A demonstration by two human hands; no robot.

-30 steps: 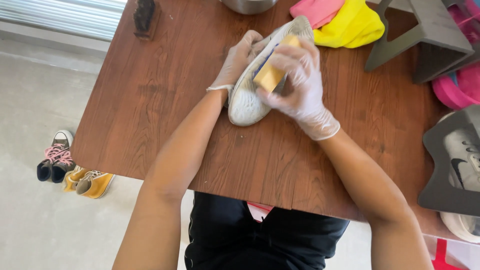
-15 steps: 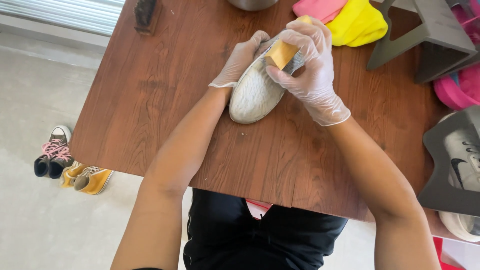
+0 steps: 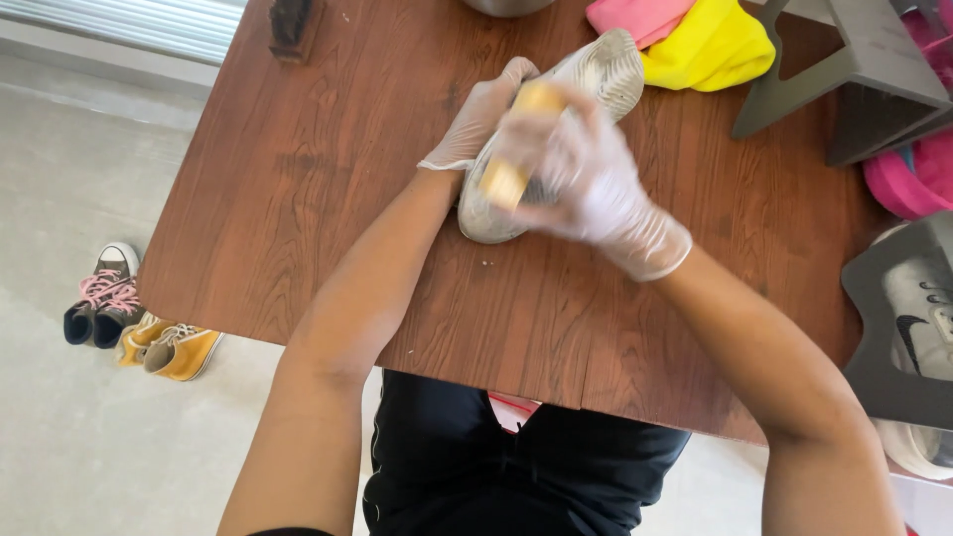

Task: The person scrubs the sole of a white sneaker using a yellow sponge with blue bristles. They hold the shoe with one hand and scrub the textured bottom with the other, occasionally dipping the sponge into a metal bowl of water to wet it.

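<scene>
Brown wood grain covers the bench [image 3: 298, 199], and a worn whitish shoe [image 3: 596, 79] lies sole-up on it, slanting from the middle toward the far edge. The left hand [image 3: 481, 114], in a thin clear glove, clasps the shoe along its left side with the fingers curled over the sole. The right hand [image 3: 586, 184], gloved the same way and blurred, grips a tan block-shaped brush [image 3: 508, 174] and presses it against the heel end of the sole. Both forearms reach in from the near edge.

Behind the shoe, at the far edge, a yellow cloth [image 3: 715, 45] lies against a pink cloth [image 3: 640, 15]. A dark brush [image 3: 291, 22] sits near the far left corner. A grey angled stand [image 3: 864, 69] occupies the far right corner, with a pink basin [image 3: 908, 179] just beside it. Off the right edge, a white sneaker [image 3: 918, 308] rests on another grey stand. On the floor [image 3: 79, 447] to the left, a dark pair with pink laces [image 3: 99, 308] sits next to a yellow pair [image 3: 169, 347].
</scene>
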